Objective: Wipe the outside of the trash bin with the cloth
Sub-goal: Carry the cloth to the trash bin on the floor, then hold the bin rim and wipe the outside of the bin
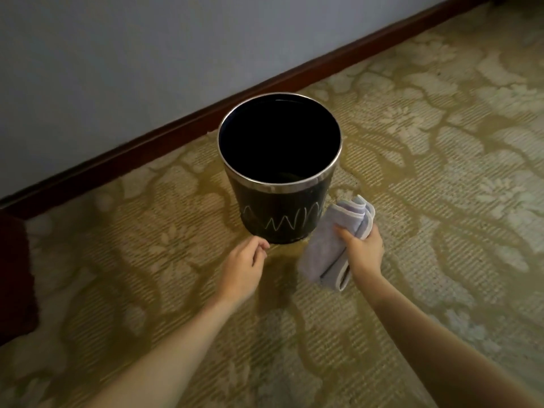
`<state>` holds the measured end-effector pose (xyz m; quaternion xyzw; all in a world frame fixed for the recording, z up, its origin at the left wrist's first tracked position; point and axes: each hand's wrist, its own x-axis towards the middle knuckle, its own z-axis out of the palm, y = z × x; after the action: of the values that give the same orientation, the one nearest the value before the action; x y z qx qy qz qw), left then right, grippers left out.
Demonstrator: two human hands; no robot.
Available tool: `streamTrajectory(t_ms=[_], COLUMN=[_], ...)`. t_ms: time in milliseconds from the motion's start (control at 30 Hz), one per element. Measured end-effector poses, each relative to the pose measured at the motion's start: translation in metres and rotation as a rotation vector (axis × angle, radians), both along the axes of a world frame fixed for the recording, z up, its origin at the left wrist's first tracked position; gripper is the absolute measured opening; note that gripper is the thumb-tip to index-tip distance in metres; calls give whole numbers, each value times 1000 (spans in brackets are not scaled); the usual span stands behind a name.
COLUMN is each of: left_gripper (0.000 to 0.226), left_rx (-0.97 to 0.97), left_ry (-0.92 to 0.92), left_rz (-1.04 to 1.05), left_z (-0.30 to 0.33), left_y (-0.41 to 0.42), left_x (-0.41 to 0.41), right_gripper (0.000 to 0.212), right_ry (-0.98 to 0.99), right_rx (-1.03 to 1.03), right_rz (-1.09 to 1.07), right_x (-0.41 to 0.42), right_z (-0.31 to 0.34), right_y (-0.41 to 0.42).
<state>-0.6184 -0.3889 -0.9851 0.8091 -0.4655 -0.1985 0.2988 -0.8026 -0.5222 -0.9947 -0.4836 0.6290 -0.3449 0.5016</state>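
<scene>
A black round trash bin (279, 207) with a silver rim band and a white zigzag line on its side stands upright on the carpet. My right hand (363, 248) grips a folded pale lilac cloth (329, 245), whose upper end lies against the bin's lower right side. My left hand (244, 265) hovers just below the bin's base at the front left, fingers loosely curled with nothing in them, fingertips close to the bin. The bin's inside is dark.
A patterned beige and olive carpet (426, 172) covers the floor. A dark red skirting board (164, 136) and a grey wall (117, 54) run behind the bin. A dark red object (14, 275) sits at the left edge.
</scene>
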Motion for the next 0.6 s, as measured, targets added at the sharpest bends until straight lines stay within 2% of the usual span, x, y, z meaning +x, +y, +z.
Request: streamTrajectory(t_ms=[133,233,400,600], left_gripper=[20,21,16,27], left_rx=[-219,-336,-447,-482], left_ry=[-214,-239,-374,-432], left_rz=[-175,-156,-247,-201], left_z=[6,22,50,78], left_y=[-14,-13,-15,-45], left_x=[10,9,11,19], right_gripper=[34,28,27,28], right_ry=[83,134,180,139], right_rx=[-108,-180,-192,-195], right_rz=[17,60,63,7], right_x=[0,-11,-32,-41], right_z=[-4,6,29,38], right_y=[-20,-28,-26,-16])
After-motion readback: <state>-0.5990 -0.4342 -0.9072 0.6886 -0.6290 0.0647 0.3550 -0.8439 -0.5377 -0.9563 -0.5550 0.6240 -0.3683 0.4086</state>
